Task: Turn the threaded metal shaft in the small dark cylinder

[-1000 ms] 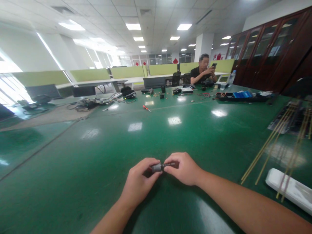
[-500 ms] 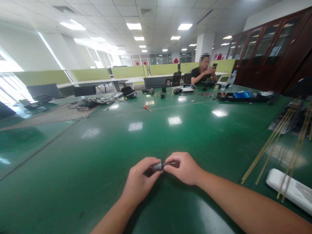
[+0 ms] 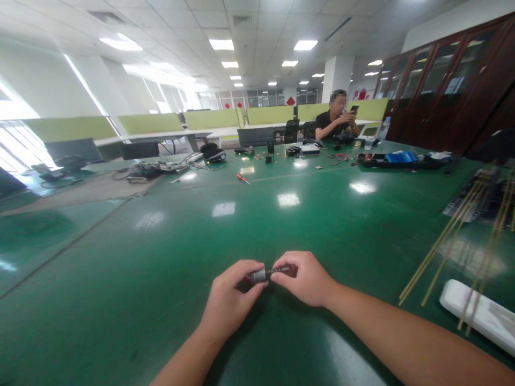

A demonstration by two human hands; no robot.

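Just above the table, both hands hold a small grey metal cylinder [image 3: 258,275] with a thin dark, ridged shaft [image 3: 277,271] at its right end. It looks like a small motor, but its exact kind is unclear. My left hand [image 3: 231,295] is closed round the cylinder, thumb below and fingers above. A bit of red shows beside that grip. With thumb and fingertips, my right hand [image 3: 308,279] pinches the ridged shaft. The palms hide parts of both ends.
A red screwdriver [image 3: 242,178] lies farther up the green table [image 3: 181,241]. On the right are thin yellowish sticks [image 3: 446,236] and a white oblong case [image 3: 478,313]. Electronic parts and a black tray [image 3: 402,161] line the far edge, where a person [image 3: 336,120] holds a phone.
My hands stay in nearly the same place, still gripping the cylinder and its shaft. The cylinder has shifted very slightly left. Across the table, the person's head has moved a little.
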